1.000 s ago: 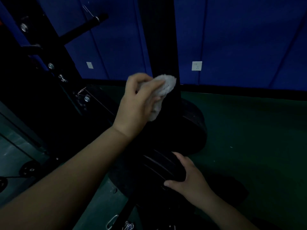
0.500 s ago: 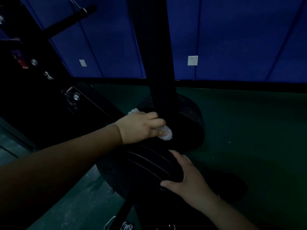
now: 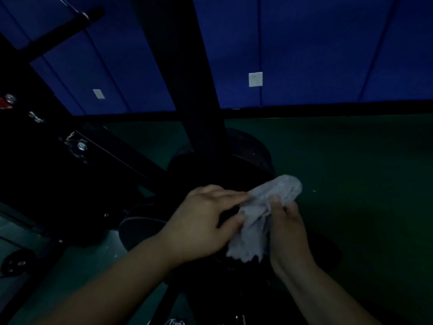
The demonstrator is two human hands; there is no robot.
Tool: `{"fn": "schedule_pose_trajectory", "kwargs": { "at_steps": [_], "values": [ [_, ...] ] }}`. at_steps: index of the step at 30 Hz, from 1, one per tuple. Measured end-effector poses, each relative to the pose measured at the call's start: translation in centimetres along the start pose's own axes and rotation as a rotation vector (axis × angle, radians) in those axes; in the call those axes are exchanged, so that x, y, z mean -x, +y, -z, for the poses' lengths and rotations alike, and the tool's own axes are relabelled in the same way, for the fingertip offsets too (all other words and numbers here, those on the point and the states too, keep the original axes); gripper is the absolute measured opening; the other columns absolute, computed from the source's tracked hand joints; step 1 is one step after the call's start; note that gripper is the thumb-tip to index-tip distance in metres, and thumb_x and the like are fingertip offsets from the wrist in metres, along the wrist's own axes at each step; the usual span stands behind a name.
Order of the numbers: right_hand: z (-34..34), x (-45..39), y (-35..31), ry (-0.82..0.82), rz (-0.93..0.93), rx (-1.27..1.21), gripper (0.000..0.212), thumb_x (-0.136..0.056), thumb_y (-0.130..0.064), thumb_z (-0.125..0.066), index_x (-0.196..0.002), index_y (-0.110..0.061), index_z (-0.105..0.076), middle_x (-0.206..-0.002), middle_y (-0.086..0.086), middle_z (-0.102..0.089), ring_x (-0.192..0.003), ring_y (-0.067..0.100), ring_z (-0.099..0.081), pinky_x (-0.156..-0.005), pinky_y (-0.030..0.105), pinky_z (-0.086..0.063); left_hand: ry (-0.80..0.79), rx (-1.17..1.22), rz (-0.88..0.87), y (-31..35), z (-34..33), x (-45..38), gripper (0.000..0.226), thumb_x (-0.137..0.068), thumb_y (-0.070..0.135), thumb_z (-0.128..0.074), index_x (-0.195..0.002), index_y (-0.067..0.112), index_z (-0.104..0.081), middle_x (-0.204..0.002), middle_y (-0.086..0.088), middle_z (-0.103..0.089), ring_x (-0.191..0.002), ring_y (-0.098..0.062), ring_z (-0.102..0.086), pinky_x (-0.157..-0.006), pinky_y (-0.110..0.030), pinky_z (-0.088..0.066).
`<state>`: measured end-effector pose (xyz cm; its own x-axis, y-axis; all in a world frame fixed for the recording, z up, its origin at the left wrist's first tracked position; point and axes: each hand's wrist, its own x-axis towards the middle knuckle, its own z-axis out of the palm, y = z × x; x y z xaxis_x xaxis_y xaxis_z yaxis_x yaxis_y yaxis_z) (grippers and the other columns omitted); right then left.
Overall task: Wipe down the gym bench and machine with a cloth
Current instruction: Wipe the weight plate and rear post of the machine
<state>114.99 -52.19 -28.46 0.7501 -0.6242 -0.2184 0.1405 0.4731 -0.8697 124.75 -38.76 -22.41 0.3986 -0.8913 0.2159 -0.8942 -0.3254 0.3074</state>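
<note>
In the head view, both hands meet low in the middle of the frame over a stack of black weight plates (image 3: 248,158) at the foot of a black machine post (image 3: 187,73). The left hand (image 3: 203,226) pinches the pale grey cloth (image 3: 260,216) between thumb and fingers on its left side; the right hand (image 3: 289,233) grips the cloth's right side, fingers curled into the folds. The cloth is bunched between them, its upper end poking up to the right and its ragged lower edge hanging down over the dark plates; the light is too dim to say whether it touches them. The post rises from behind the plates to the top edge. A slanted black frame bar (image 3: 121,156) runs down from the left toward the plates. To the right of the hands the green floor (image 3: 351,172) lies open as far as the black skirting under the blue wall (image 3: 328,43), which carries a white socket (image 3: 255,79). A small wheel (image 3: 16,262) sits by the left edge.
</note>
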Motion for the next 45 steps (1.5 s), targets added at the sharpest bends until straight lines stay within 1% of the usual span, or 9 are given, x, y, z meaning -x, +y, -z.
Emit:
{"fn": "schedule_pose_trajectory", "kwargs": {
  "at_steps": [11, 14, 18, 22, 25, 28, 33, 39, 45],
  "values": [
    [-3.0, -8.0, 4.9, -0.084, 0.395, 0.548, 0.038, -0.101, -0.033, -0.039, -0.139, -0.032, -0.046, -0.105, 0.000, -0.045, -0.085, -0.008, -0.049, -0.077, 0.001, -0.036, 0.096, -0.272, 0.198, -3.2, -0.2, 1.9, 0.035, -0.092, 0.045, -0.037, -0.099, 0.037, -0.071, -0.094, 0.017, -0.068, -0.081, -0.012, -0.059, -0.077, -0.032, -0.048],
    [1.4, -10.0, 9.5, -0.143, 0.190, 0.739, 0.033, -0.101, -0.032, -0.039, -0.132, -0.039, -0.049, -0.117, 0.006, -0.055, -0.096, 0.006, -0.056, -0.085, 0.012, -0.037, 0.096, -0.300, 0.218, -2.8, -0.4, 1.8, 0.037, -0.092, 0.046, -0.035, -0.099, 0.039, -0.070, -0.094, 0.019, -0.067, -0.082, -0.009, -0.056, -0.077, -0.030, -0.048],
    [6.0, -10.0, 11.4, -0.313, -0.174, 0.835, 0.026, -0.098, -0.022, -0.050, -0.118, -0.012, -0.061, -0.119, 0.010, -0.063, -0.110, 0.022, -0.059, -0.092, 0.023, -0.043, 0.059, -0.320, 0.215, -2.1, -0.6, 1.6, 0.036, -0.092, 0.046, -0.035, -0.099, 0.039, -0.070, -0.093, 0.019, -0.066, -0.083, -0.010, -0.056, -0.076, -0.031, -0.048],
    [4.6, -8.8, 7.5, -0.174, -0.006, 0.529, 0.021, -0.097, -0.031, -0.051, -0.106, -0.018, -0.064, -0.106, -0.002, -0.065, -0.094, 0.011, -0.060, -0.077, 0.019, -0.045, 0.028, -0.347, 0.216, -1.4, -0.9, 1.3, 0.035, -0.091, 0.045, -0.037, -0.097, 0.038, -0.071, -0.091, 0.018, -0.066, -0.082, -0.012, -0.057, -0.075, -0.032, -0.048],
    [1.1, -8.2, 3.1, -0.298, 0.194, 0.343, 0.019, -0.098, -0.024, -0.051, -0.110, -0.034, -0.061, -0.103, -0.015, -0.065, -0.093, -0.003, -0.062, -0.083, 0.014, -0.048, 0.059, -0.357, 0.216, -1.2, -1.3, 1.4, 0.036, -0.090, 0.042, -0.038, -0.095, 0.033, -0.073, -0.088, 0.014, -0.067, -0.079, -0.014, -0.057, -0.071, -0.029, -0.047],
    [-0.8, -8.3, 2.1, -0.383, 0.321, 0.398, 0.027, -0.098, -0.012, -0.049, -0.103, -0.037, -0.059, -0.093, -0.010, -0.063, -0.083, -0.006, -0.060, -0.076, 0.006, -0.044, 0.131, -0.356, 0.210, -1.3, -1.4, 1.5, 0.033, -0.087, 0.034, -0.041, -0.092, 0.024, -0.073, -0.086, 0.007, -0.065, -0.077, -0.015, -0.055, -0.069, -0.027, -0.045],
    [4.3, -9.6, 7.4, -0.279, 0.098, 0.712, 0.020, -0.095, -0.028, -0.056, -0.109, -0.021, -0.067, -0.104, 0.001, -0.068, -0.095, 0.010, -0.063, -0.069, 0.007, -0.041, 0.214, -0.361, 0.224, -1.7, -1.0, 1.7, 0.031, -0.082, 0.027, -0.041, -0.089, 0.017, -0.069, -0.086, 0.002, -0.060, -0.080, -0.017, -0.051, -0.074, -0.019, -0.033],
    [3.8, -7.8, 3.5, -0.160, 0.982, 0.820, 0.031, -0.090, -0.018, -0.056, -0.120, -0.020, -0.059, -0.092, 0.004, -0.054, -0.079, 0.007, -0.050, -0.069, 0.007, -0.039, 0.265, -0.325, 0.261, -2.7, -0.5, 2.3, 0.032, -0.081, 0.024, -0.039, -0.089, 0.016, -0.069, -0.086, 0.002, -0.060, -0.079, -0.018, -0.050, -0.072, -0.020, -0.030],
    [-1.1, -7.9, 1.5, -0.383, 1.240, 1.096, 0.042, -0.086, -0.021, -0.051, -0.128, -0.029, -0.053, -0.088, 0.006, -0.049, -0.071, 0.011, -0.046, -0.052, 0.019, -0.045, 0.311, -0.255, 0.298, -3.9, -0.2, 2.7, 0.037, -0.082, 0.024, -0.035, -0.090, 0.015, -0.070, -0.085, 0.002, -0.060, -0.079, -0.017, -0.050, -0.071, -0.022, -0.031]
  ]
}}
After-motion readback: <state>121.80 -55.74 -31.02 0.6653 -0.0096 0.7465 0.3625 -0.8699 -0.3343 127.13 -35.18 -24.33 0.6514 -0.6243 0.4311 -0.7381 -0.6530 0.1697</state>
